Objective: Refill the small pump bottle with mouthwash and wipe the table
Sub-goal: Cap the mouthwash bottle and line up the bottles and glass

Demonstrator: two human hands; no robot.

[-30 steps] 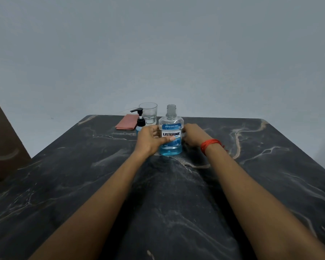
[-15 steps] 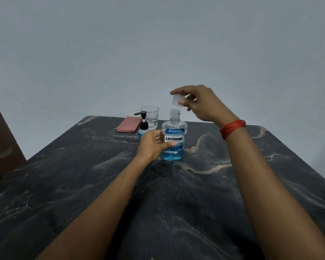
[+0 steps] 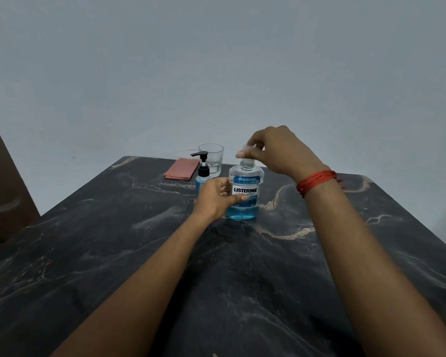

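A clear mouthwash bottle (image 3: 245, 194) with blue liquid in its lower part stands upright on the dark marble table (image 3: 139, 253). My left hand (image 3: 215, 197) grips its left side. My right hand (image 3: 276, 150) pinches a clear cap (image 3: 245, 152) right over the bottle's neck; whether the cap touches the neck I cannot tell. The small pump bottle (image 3: 203, 173), with a black pump and blue liquid, stands just left of the mouthwash bottle, partly behind my left hand. A folded pink cloth (image 3: 182, 168) lies at the table's far edge.
A clear drinking glass (image 3: 211, 159) with a little water stands behind the pump bottle. A brown piece of furniture (image 3: 3, 189) is off the table's left side. A plain grey wall rises behind the table.
My right hand rose from beside the bottle with the clear cap and has now come down with it onto the bottle's neck. My left hand has stayed on the bottle.
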